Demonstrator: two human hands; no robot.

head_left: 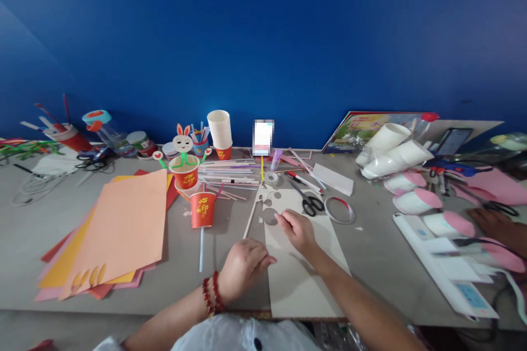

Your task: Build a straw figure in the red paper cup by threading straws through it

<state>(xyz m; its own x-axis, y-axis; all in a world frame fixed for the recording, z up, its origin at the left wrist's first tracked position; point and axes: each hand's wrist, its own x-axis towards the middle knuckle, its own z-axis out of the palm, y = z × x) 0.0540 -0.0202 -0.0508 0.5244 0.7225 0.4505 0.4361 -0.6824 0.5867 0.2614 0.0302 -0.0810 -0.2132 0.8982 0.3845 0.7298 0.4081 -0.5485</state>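
My left hand [247,264], a red bead bracelet [212,293] at its wrist, is closed over the left edge of a white paper sheet [307,279]. A thin white stick [253,211] runs up from behind its knuckles; whether the fingers hold it I cannot tell. Just right of it, my right hand [297,232] hovers above the sheet with fingers pinched together; anything between them is too small to see. Near those fingertips, round holes [270,216] are cut in the paper. Scissors [312,204] with black handles lie beyond the right hand, beside a tape roll [340,210].
Orange paper sheets [123,219] are stacked at left. A red paper cup [203,210] on a blue straw and a rabbit-face cup [184,170] stand near them. Straws [230,170] lie behind. At right are a white power strip [447,269] and another person's hand [494,225].
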